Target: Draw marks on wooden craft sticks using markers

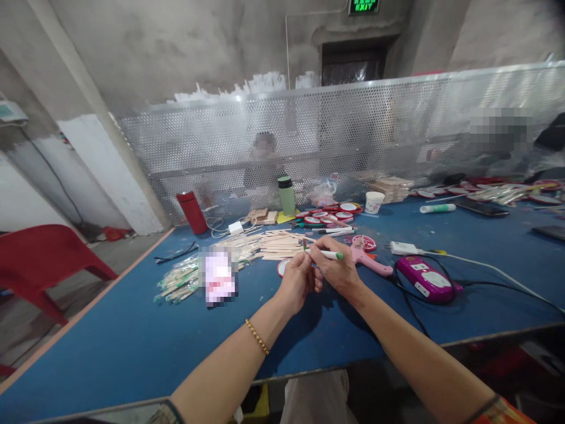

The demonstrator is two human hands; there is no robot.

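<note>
White pen (325, 254), green-ended, is held level just above the blue desk (132, 330), near the wooden sticks (278, 242). Right hand (338, 272) is closed round the barrel; left hand (296, 282) is pinched at its tip. Judged light, stiff and smooth, so possibly slippery; best gripped mid-barrel.

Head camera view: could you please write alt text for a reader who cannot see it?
Two hands meet over a blue table: the right hand holds a white pen with a green end, the left hand at its other end. Behind lie wooden sticks, a pink glue gun and a purple device, before a perforated metal screen.
</note>
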